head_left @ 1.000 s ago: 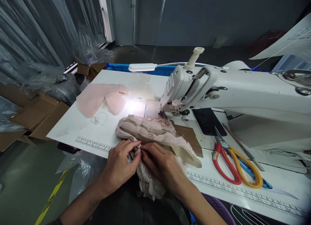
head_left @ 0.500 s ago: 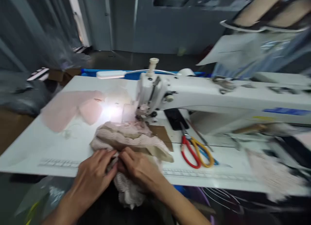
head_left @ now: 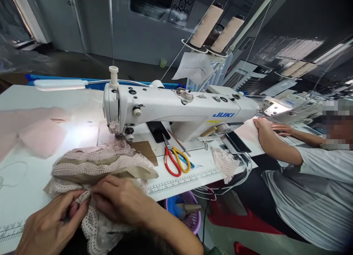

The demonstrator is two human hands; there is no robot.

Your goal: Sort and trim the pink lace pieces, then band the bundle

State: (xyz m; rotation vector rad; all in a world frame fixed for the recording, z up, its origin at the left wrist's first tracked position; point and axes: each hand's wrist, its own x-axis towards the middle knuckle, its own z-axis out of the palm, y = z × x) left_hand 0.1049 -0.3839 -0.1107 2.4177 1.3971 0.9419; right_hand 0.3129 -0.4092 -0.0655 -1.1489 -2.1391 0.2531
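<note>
My left hand [head_left: 49, 225] and my right hand [head_left: 118, 201] meet at the near edge of the white sewing table [head_left: 82, 128], both pinching the pale pink lace fabric [head_left: 96, 165]. The lace lies bunched with beige paper strips in front of the needle of the white sewing machine [head_left: 176, 108] and hangs over the table edge toward me. Both hands are closed on the lace edge, fingertips almost touching.
Red and yellow scissors [head_left: 175, 161] lie right of the lace. Pink fabric pieces [head_left: 35, 128] sit at the left under the lamp [head_left: 60, 84]. A small lace scrap [head_left: 224, 163] hangs at the table's right edge. A co-worker's arm [head_left: 273, 143] rests on a neighbouring table. Thread cones [head_left: 217, 27] stand above.
The view has swung to the right, bringing the whole machine and a co-worker into sight. My hands stay pinched on the lace at the table's edge.
</note>
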